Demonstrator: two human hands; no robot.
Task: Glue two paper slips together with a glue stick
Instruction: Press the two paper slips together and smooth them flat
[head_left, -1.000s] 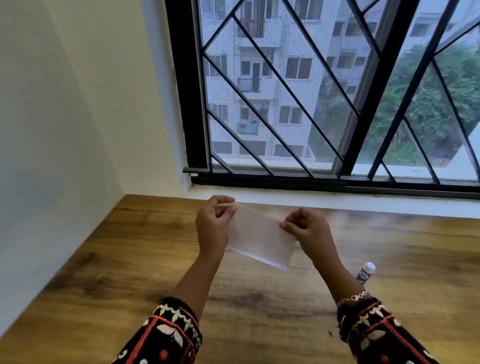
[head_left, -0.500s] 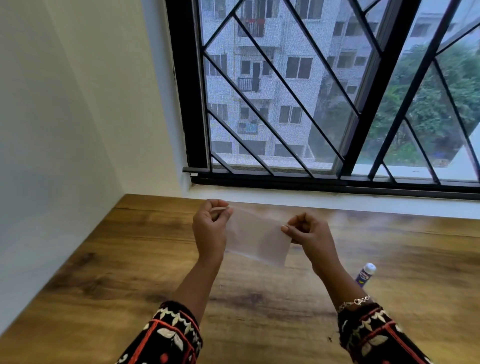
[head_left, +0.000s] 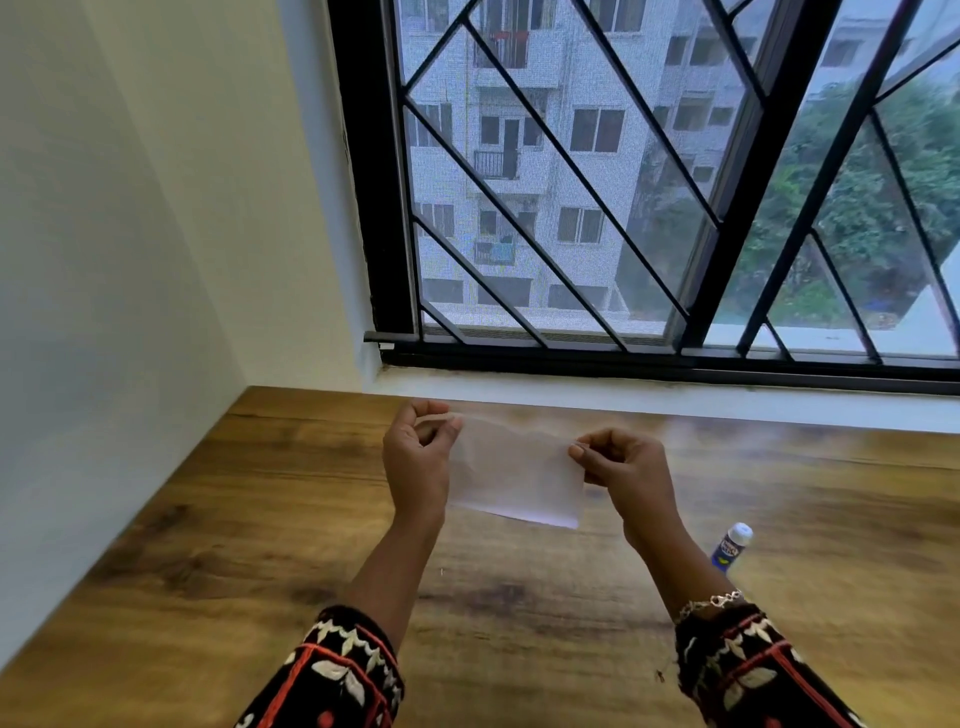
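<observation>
A barred window (head_left: 649, 182) fills the upper right, its top and right side cut off by the frame; through the mesh the building and trees outside look hazy. Below it a wooden table (head_left: 260, 545) runs from the white wall (head_left: 130, 234) on the left out past the bottom and right edges.

Both forearms reach up from the bottom edge in patterned sleeves (head_left: 337, 675), which are cut off below. The left hand (head_left: 418, 462) and right hand (head_left: 623, 467) hold the paper (head_left: 514, 475) up above the table, between them. It is blurred and half see-through, so whether it is one slip or two laid together cannot be told. The left hand pinches the paper's upper left corner between thumb and forefinger, the other fingers curled in; its palm hides the paper's left edge. The right hand pinches the right edge the same way, fingers folded.

A glue stick (head_left: 731, 546) lies on the table just right of the right forearm, which covers its lower end; its label is too small to read. A bracelet (head_left: 711, 603) sits on the right wrist.
</observation>
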